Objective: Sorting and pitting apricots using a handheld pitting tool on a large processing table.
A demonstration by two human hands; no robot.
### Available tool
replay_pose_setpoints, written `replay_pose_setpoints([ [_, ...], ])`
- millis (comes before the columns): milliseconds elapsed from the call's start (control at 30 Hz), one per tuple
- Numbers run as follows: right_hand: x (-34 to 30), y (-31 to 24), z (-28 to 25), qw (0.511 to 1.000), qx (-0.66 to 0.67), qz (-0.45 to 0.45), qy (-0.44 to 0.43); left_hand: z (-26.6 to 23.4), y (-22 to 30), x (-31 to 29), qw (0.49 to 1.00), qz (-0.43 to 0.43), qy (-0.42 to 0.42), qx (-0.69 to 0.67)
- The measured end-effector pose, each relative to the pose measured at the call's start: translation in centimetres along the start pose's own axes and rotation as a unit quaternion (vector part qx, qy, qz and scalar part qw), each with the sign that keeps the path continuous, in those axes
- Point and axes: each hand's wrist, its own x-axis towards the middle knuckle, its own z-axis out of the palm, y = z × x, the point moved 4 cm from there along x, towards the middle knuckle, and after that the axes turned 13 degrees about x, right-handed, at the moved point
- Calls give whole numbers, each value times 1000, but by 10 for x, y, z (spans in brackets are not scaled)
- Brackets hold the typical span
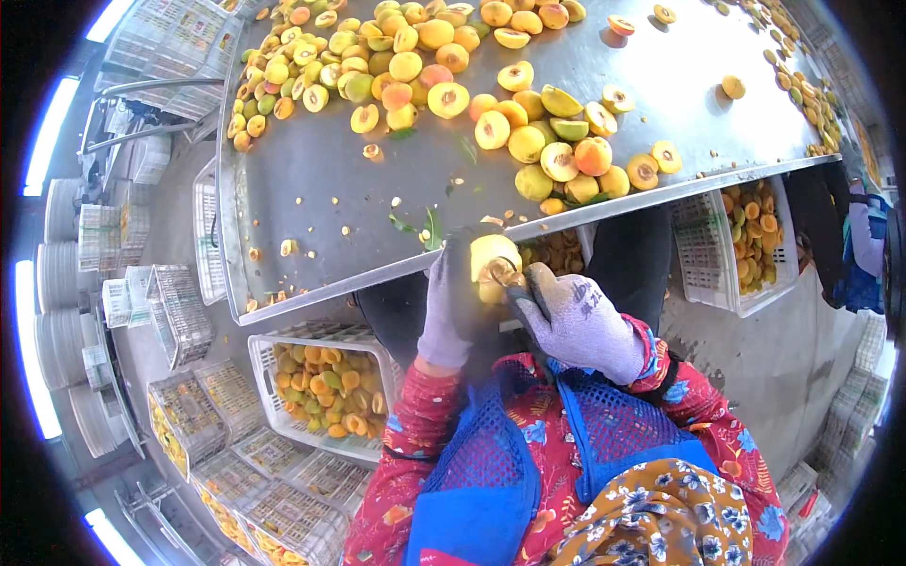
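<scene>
In front of my chest, at the table's near edge, my left hand [445,316] in a dark-palmed, pale purple glove is closed round a yellow peach [494,253]. The fruit's cut, brownish middle faces my right hand [583,316], gloved alike. Its fingers are closed and pressed up to that middle. Whatever sits in them is too small and covered to name. Just beyond, a pile of whole and halved peaches [557,160] rests on the metal table [349,198], some halves showing pits.
A larger heap of peaches [377,57] covers the table's far left. Leaves [432,228] and pit scraps lie near its raised edge. Below it stand white crates of peaches, one at left [326,387] and one at right [741,236]. Stacked crates [269,472] fill the lower left.
</scene>
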Motion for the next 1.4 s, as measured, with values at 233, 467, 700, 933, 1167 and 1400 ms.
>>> replay_pose_setpoints([
  [233,-10,-2,12,999,-28,18,-20,7,0,-19,974,102,97,177],
  [467,-10,8,4,968,184,16,-172,15,3,-26,984,-137,80,78],
  [700,-20,33,16,933,306,77,-171,35,-13,-33,974,-120,13,193],
  [933,-34,25,28,331,847,359,-210,38,-14,-32,978,51,160,121],
  [1167,-32,33,43,149,905,274,-289,43,-14,-25,977,78,69,186],
  [1400,-22,35,37,414,807,386,-165,64,-57,-33,973,30,73,216],
])
